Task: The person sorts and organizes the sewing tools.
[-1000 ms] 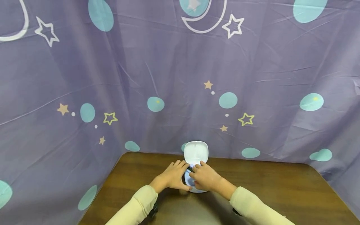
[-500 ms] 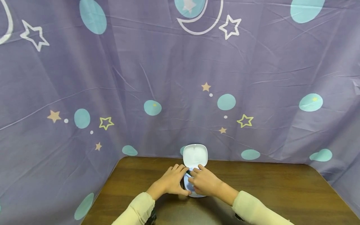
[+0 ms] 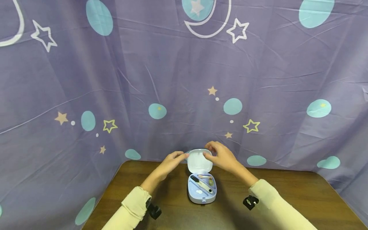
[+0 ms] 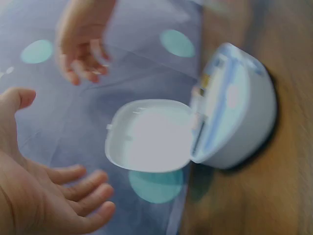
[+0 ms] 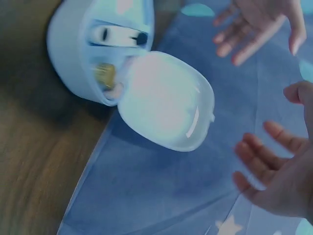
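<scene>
A light-blue case (image 3: 202, 200) stands on the table in the head view, its white lid (image 3: 199, 162) tipped up at the back. Inside, a slim white tool (image 3: 205, 186) with a black end lies diagonally in a slot. A small yellowish item (image 3: 211, 182) sits in the right compartment; its kind is unclear. My left hand (image 3: 170, 164) is in the air just left of the lid, fingers extended. On the lid's right side is my right hand (image 3: 224, 157), fingers loosely bent and holding nothing. The wrist views show both hands apart from the lid.
The brown wooden table (image 3: 276, 195) extends to both sides of the case. A purple curtain (image 3: 184, 127) with stars and ovals hangs right behind the table's far edge. Each wrist carries a small black device (image 3: 250, 202).
Both hands have left the inside of the case and risen outward to either side of the lid. The white tool in its slot is now uncovered.
</scene>
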The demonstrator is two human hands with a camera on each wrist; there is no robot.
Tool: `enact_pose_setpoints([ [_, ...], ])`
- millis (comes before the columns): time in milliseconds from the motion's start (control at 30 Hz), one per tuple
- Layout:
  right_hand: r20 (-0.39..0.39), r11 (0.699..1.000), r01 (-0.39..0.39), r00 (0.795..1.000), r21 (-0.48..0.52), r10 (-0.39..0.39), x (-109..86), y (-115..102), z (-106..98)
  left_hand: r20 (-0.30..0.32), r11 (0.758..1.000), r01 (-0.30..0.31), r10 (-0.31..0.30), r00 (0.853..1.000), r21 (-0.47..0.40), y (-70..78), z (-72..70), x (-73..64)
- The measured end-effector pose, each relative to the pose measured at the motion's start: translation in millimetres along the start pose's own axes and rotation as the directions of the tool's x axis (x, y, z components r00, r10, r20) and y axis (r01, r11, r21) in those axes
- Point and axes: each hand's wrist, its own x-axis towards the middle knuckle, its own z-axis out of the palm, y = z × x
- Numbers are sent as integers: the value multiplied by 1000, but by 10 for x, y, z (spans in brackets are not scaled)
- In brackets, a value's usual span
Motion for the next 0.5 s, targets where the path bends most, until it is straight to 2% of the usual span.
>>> enact_pose_setpoints([
  [67,67,978,-148,988,147,139,66,55,-93,13,992,95,-94,995,-89,66,-69,31],
  [133,153,918,-300,951,260,267,126,134,-152,23,975,174,-173,985,-138,94,-116,73],
  [200,261,836,-437,894,330,364,175,224,-177,46,949,252,-248,968,-191,88,-134,121],
  [233,323,780,-507,856,367,405,194,274,-175,65,931,289,-282,957,-223,69,-134,151],
  [333,503,634,-657,741,407,445,216,423,-147,136,867,388,-363,922,-312,-20,-104,247],
  [400,597,559,-720,676,411,433,207,506,-109,186,821,446,-406,895,-357,-99,-67,307],
  [433,629,530,-744,649,407,427,198,542,-83,204,802,467,-420,884,-374,-141,-47,332],
  [500,676,497,-775,608,392,415,177,593,-27,226,774,497,-442,868,-392,-216,-7,368],
])
